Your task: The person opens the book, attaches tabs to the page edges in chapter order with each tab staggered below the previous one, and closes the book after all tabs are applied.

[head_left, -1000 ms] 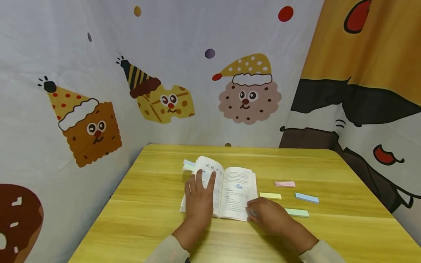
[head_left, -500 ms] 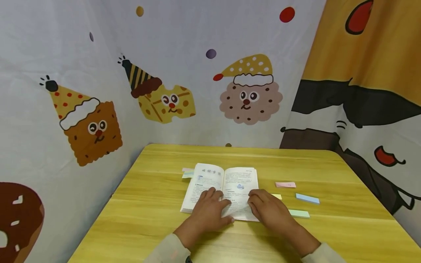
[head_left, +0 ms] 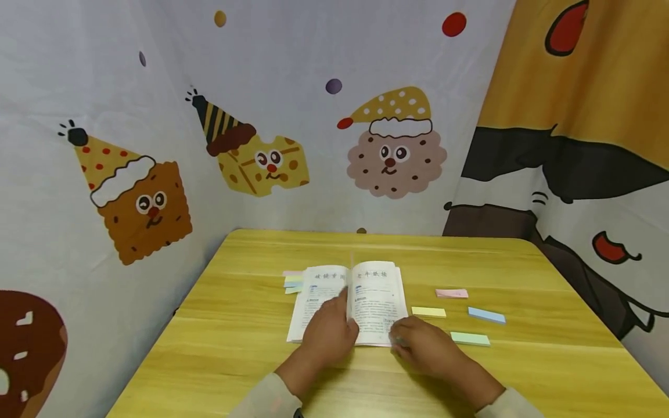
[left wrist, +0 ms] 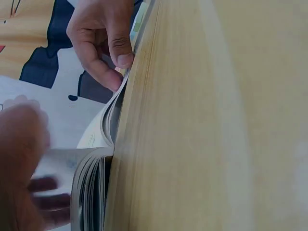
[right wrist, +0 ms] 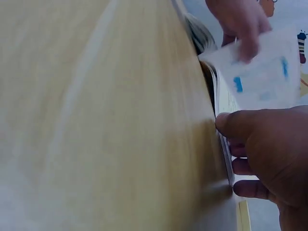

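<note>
An open book [head_left: 376,302] lies on the table, with a large printed heading on each visible page. My left hand [head_left: 329,331] lies over its left half, index finger extended along the gutter. Beside that hand, the right wrist view has a raised page [right wrist: 264,72] with blue marks, partway over. My right hand [head_left: 425,345] is at the lower right corner; in the left wrist view its thumb and index finger pinch the page edges [left wrist: 103,122]. Pink, yellow, blue and green sticky tabs [head_left: 293,282] jut from the book's left edge. A thin pink tab [head_left: 352,258] stands above the gutter.
Right of the book lie separate strips of sticky notes: pink [head_left: 452,294], yellow [head_left: 428,312], blue [head_left: 486,315] and green [head_left: 470,339]. The wooden table [head_left: 235,360] meets a cartoon-printed curtain [head_left: 313,220] at its back edge.
The right-hand page now shows a different one with a large heading. My left hand has shifted toward the gutter, and my right hand has dropped to the lower corner. More tabs show at left.
</note>
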Tool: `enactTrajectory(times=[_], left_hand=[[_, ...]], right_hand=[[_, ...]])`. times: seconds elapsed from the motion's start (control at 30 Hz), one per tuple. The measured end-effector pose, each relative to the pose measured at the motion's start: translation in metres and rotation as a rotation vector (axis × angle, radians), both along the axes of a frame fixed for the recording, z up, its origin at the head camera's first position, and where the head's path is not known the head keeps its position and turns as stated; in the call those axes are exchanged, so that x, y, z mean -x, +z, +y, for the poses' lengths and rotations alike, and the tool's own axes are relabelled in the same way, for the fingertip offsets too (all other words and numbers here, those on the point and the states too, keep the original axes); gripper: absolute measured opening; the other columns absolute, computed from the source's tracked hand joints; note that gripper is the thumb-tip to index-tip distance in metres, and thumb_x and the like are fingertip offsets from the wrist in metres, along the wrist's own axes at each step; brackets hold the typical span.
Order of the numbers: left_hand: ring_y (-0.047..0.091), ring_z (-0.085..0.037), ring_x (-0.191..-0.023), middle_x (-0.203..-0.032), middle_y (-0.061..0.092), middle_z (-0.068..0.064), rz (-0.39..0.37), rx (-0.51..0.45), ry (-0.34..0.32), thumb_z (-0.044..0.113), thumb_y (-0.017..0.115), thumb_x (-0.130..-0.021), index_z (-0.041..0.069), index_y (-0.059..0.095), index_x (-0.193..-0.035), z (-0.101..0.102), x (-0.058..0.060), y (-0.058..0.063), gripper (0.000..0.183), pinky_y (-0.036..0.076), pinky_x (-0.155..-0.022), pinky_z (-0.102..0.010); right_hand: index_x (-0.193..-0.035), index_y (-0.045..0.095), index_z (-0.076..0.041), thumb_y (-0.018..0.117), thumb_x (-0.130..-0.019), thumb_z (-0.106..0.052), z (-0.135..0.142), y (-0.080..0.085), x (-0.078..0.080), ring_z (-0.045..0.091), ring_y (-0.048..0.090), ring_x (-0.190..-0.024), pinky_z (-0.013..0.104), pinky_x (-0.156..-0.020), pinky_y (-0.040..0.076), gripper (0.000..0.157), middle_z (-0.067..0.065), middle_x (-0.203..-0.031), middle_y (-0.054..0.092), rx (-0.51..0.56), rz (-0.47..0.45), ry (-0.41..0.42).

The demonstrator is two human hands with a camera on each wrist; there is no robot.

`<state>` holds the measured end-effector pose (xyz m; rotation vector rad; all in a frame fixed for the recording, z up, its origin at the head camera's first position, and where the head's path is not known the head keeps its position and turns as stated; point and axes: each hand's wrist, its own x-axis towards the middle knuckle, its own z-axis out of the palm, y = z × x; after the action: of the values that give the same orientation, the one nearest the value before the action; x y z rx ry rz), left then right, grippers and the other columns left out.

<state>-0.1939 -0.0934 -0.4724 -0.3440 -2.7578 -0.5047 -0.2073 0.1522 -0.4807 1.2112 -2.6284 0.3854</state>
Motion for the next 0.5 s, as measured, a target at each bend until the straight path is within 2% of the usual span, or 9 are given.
enactTrajectory(times=[0.07,0.1,0.17,0.23,0.3,0.33,0.43,0.5], left_hand=[[0.058,-0.027,-0.09,-0.12,0.051,-0.018,0.087,-0.073,0.091,0.022,0.058,-0.086,0.004,0.02,-0.148,-0.0016,0.0019,-0.0003,0.075,0.049,-0.06,-0.034],[0.057,-0.03,-0.097,-0.127,0.046,-0.021,0.135,-0.07,0.136,0.02,0.06,-0.085,0.01,0.01,-0.151,-0.0029,0.0025,-0.0001,0.084,0.05,-0.063,-0.035],[0.048,-0.038,-0.112,-0.136,0.035,-0.024,0.22,0.01,0.223,0.019,0.066,-0.081,0.019,0.006,-0.152,-0.0065,0.0037,0.0,0.093,0.049,-0.076,-0.04],[0.03,-0.044,-0.128,-0.143,0.025,-0.024,0.248,0.148,0.238,0.013,0.07,-0.079,0.026,0.015,-0.151,-0.009,0.0034,0.0028,0.092,0.037,-0.096,-0.049],[0.017,-0.043,-0.135,-0.145,0.025,-0.02,0.239,0.278,0.16,0.009,0.071,-0.079,0.031,0.029,-0.148,-0.0091,0.0024,0.0052,0.083,0.02,-0.106,-0.055],[0.018,-0.041,-0.136,-0.145,0.029,-0.017,0.221,0.324,0.095,0.009,0.071,-0.08,0.032,0.038,-0.144,-0.0086,0.0012,0.0061,0.076,0.018,-0.107,-0.054],[0.039,-0.029,-0.125,-0.131,0.049,-0.004,0.156,0.368,-0.132,0.006,0.067,-0.082,0.032,0.058,-0.126,-0.0053,-0.0011,0.004,0.052,0.03,-0.104,-0.044],[0.047,-0.022,-0.113,-0.119,0.056,0.003,0.101,0.346,-0.224,0.01,0.064,-0.085,0.031,0.064,-0.118,-0.0043,-0.003,0.0002,0.04,0.038,-0.096,-0.041]], right_hand=[[-0.099,0.069,-0.017,0.071,-0.083,-0.026,-0.0001,-0.001,0.0009,0.013,0.056,-0.101,0.034,-0.082,0.048,0.018,-0.007,-0.103,0.061,-0.014,-0.037,-0.027],[-0.1,0.069,-0.018,0.07,-0.084,-0.025,-0.0004,-0.0007,0.0017,0.013,0.056,-0.101,0.034,-0.083,0.048,0.017,-0.008,-0.103,0.061,-0.018,-0.048,-0.03],[-0.1,0.069,-0.018,0.07,-0.085,-0.023,-0.001,0.0006,0.0032,0.012,0.056,-0.099,0.034,-0.083,0.047,0.016,-0.009,-0.102,0.061,-0.021,-0.059,-0.024],[-0.1,0.069,-0.019,0.07,-0.085,-0.022,-0.0013,0.0016,0.0042,0.011,0.056,-0.098,0.033,-0.083,0.047,0.015,-0.01,-0.101,0.061,-0.025,-0.062,-0.014],[-0.099,0.069,-0.02,0.07,-0.084,-0.021,-0.0011,0.0019,0.0048,0.01,0.055,-0.097,0.033,-0.083,0.047,0.015,-0.011,-0.099,0.06,-0.03,-0.06,-0.005],[-0.099,0.069,-0.02,0.07,-0.084,-0.021,-0.001,0.0017,0.0052,0.01,0.055,-0.096,0.032,-0.082,0.047,0.014,-0.012,-0.099,0.06,-0.031,-0.056,-0.004],[-0.099,0.069,-0.021,0.071,-0.083,-0.021,-0.0009,-0.0003,0.006,0.009,0.056,-0.095,0.032,-0.081,0.048,0.016,-0.013,-0.098,0.06,-0.032,-0.04,-0.006],[-0.098,0.069,-0.022,0.071,-0.083,-0.022,-0.0008,-0.0014,0.0064,0.008,0.056,-0.094,0.032,-0.08,0.048,0.015,-0.013,-0.097,0.061,-0.033,-0.026,-0.005]])
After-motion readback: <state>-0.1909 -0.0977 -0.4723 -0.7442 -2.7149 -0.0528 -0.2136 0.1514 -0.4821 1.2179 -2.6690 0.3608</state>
